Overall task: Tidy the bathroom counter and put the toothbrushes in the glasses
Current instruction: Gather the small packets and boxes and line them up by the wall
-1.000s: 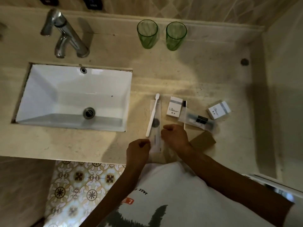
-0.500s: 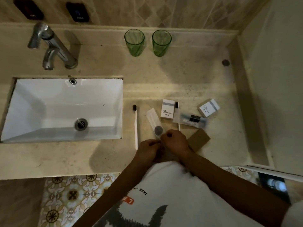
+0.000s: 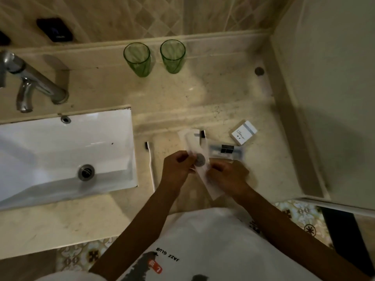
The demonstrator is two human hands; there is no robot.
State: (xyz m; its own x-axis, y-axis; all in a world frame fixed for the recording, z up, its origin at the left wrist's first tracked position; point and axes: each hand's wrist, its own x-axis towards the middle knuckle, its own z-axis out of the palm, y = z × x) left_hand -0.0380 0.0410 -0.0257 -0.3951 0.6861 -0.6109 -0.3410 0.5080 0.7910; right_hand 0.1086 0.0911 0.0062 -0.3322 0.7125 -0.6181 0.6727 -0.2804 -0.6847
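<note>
Head view: bench (image 3: 203, 94) beside sink.
Wrapper (image 3: 199, 159): pinched between left hand (image 3: 176, 169) and right hand (image 3: 227, 177), probably for discarding.
Toothbrush (image 3: 151, 163): unwrapped, lay by sink edge.
Glasses (image 3: 154, 55): upright, empty, back edge, awaiting brushes.

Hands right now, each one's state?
Left hand: pinching the clear plastic toothbrush wrapper.
Right hand: gripping the same wrapper lower down.
</note>
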